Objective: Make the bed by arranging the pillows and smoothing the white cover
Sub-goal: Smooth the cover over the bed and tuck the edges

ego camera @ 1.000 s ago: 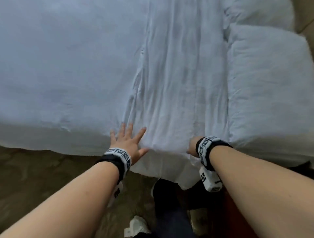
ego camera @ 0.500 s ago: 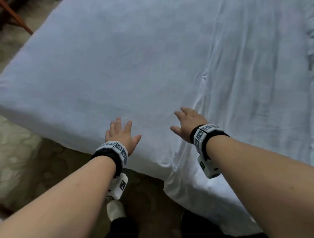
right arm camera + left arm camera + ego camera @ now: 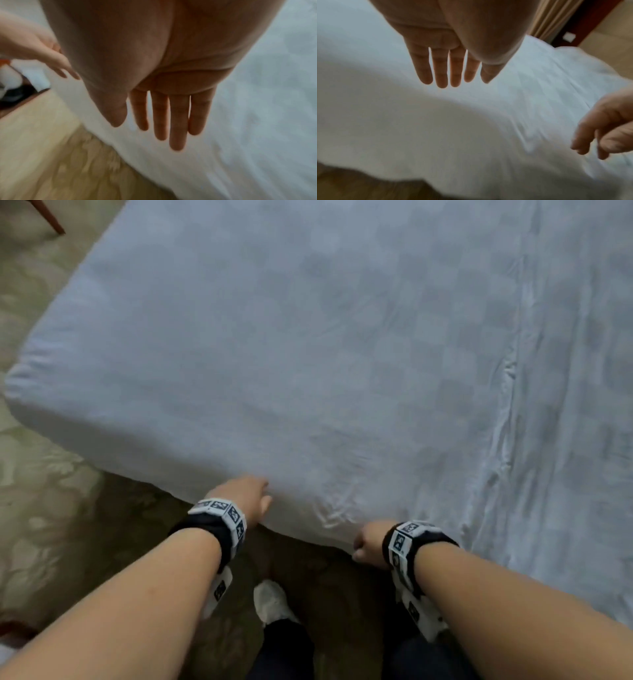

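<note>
The white cover [image 3: 342, 354] lies over the bed, smooth on the left, with long creases [image 3: 507, 412] running down its right part. A small wrinkle [image 3: 335, 508] sits at the near edge between my hands. My left hand [image 3: 245, 496] is at the near edge of the bed; in the left wrist view its fingers [image 3: 450, 70] are straight and together over the cover, holding nothing. My right hand [image 3: 368, 542] is at the same edge, further right, and its fingers [image 3: 164, 115] are straight over the cover. No pillow is in view.
Patterned floor [image 3: 51, 491] runs along the bed's left and near sides. A wooden furniture leg [image 3: 48, 217] stands at the top left. My foot in a white shoe [image 3: 270, 601] is beside the bed. A curtain [image 3: 556, 17] hangs beyond the far side.
The view has swung left, away from the pillows. Both hands moved left along the bed and drew back from the top of the cover to its near edge.
</note>
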Motion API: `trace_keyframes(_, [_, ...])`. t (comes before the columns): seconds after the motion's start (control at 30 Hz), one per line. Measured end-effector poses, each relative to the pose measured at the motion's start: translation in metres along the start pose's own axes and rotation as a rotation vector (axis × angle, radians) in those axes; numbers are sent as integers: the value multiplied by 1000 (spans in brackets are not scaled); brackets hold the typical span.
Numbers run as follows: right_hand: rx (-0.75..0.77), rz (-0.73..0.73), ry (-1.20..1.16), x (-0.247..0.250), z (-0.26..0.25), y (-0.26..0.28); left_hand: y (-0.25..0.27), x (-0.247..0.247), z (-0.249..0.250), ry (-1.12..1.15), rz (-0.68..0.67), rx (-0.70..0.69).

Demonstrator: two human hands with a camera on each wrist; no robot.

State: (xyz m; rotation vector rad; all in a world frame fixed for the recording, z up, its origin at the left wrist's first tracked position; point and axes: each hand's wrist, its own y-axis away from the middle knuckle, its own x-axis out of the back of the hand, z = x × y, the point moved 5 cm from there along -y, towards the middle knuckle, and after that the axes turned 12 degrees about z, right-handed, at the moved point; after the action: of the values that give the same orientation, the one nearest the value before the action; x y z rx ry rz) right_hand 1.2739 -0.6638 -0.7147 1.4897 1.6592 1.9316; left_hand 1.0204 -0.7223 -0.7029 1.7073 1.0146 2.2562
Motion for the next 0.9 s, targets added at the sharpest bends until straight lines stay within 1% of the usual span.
trace_keyframes(0.1, [-67, 247, -97, 107, -15, -32, -36, 78, -27, 91, 221, 68])
trace_keyframes(0.2, [-96, 430, -187, 188, -16, -61, -72, 119, -39, 134, 331, 91])
trace_keyframes(0.3, [-131, 540, -200, 237, -6, -85, -108, 140, -42, 117, 368, 92])
trace_keyframes(0.47, [-169, 635, -178, 293, 19, -125, -169, 161, -46, -11, 362, 53])
trace_keyframes(0.57, [-185, 648, -198, 307, 25, -147, -199, 176, -50, 8, 359, 50])
trace_keyframes(0.67, [-210, 628, -213, 302, 21, -169, -223, 176, -57, -4, 340, 20])
trace_keyframes(0.73, [-231, 631, -239, 289, 11, -181, -233, 167, -67, -28, 308, -7])
trace_keyframes(0.83, [-248, 618, -235, 255, -10, -194, -239, 139, -96, -66, 254, -43])
trace_keyframes(0.9, [-310, 614, -243, 227, -21, -194, -234, 116, -117, -120, 253, -120])
